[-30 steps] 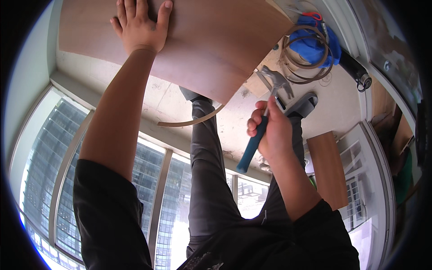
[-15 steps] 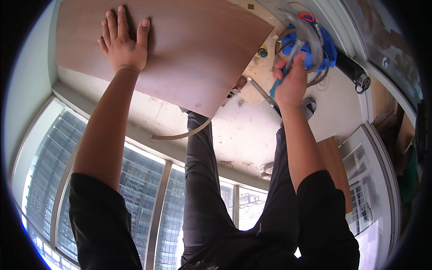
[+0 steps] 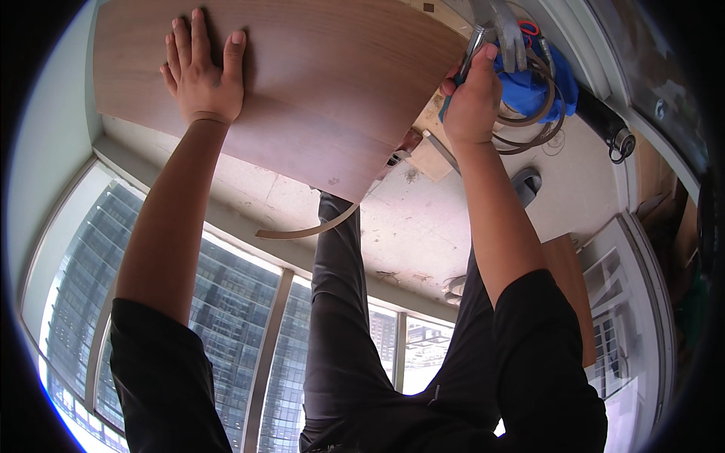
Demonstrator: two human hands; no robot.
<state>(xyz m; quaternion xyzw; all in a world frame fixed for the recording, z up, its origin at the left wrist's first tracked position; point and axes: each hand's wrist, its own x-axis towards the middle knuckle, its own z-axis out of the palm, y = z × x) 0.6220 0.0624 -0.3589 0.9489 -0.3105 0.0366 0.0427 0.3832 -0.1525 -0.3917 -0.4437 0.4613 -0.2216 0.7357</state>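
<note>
A large brown wood-grain board (image 3: 317, 90) spreads before me. My left hand (image 3: 208, 87) lies flat on its left part, fingers spread. At the board's right edge, my right hand (image 3: 474, 94) is wrapped round the teal handle of a hammer (image 3: 477, 44). The hammer's grey metal head is raised at the top, partly over a blue bag. From the board's near corner a thin, curved edging strip (image 3: 306, 232) hangs loose over my leg.
Beyond my right hand lie a blue bag (image 3: 529, 94), coiled brown strip (image 3: 545, 113), red-handled scissors (image 3: 530, 29) and a black bottle (image 3: 604, 124). A grey slipper (image 3: 526, 185) is on the pale floor. Windows (image 3: 234, 317) line the left; a glazed door (image 3: 619, 302) stands right.
My right hand has moved up and left with the hammer, closer to the board's right edge. My left hand stays flat on the board, nearly unmoved.
</note>
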